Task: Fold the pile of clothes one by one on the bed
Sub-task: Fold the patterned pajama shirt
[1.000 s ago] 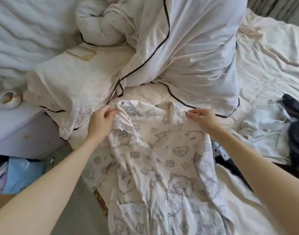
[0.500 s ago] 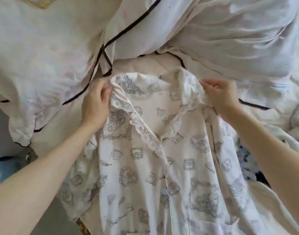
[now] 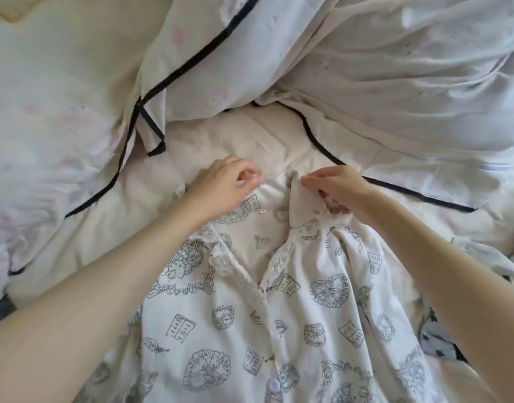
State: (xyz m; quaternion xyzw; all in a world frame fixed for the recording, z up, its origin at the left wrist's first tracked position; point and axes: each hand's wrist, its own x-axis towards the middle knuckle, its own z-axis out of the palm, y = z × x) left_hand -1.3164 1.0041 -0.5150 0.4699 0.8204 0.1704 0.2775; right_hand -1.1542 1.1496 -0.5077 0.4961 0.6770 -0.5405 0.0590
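White pajama shirt (image 3: pixel 279 324) with grey printed doodles (books, frilly hearts, animals) lies front-up on the bed (image 3: pixel 250 146), filling lower centre of frame, collar end toward frame centre. Lace-trimmed collar (image 3: pixel 279 260) open in a V, small white button (image 3: pixel 262 211) visible just below the neckline, another pale button (image 3: pixel 274 383) on the placket near bottom edge.

Left hand (image 3: pixel 223 187) at centre-left of frame, on the shirt's left collar/shoulder area; fingers curled inward, thumb and forefinger tips close together at the fabric edge, looks like a pinch on the shirt. Right hand (image 3: pixel 337 189) at centre-right, fingers curled and pinching a bunched ridge of shirt fabric at the right side of the collar; cloth gathers into folds under the palm. Hands near each other, not touching.

White duvet (image 3: pixel 395 82) with dark piping (image 3: pixel 191 62) heaped across the upper half of frame. Pillow (image 3: pixel 52 97) in matching white cover, upper left. Dark fabric with white stars (image 3: pixel 433 335) peeks out from under the shirt at lower right, beneath the right forearm.
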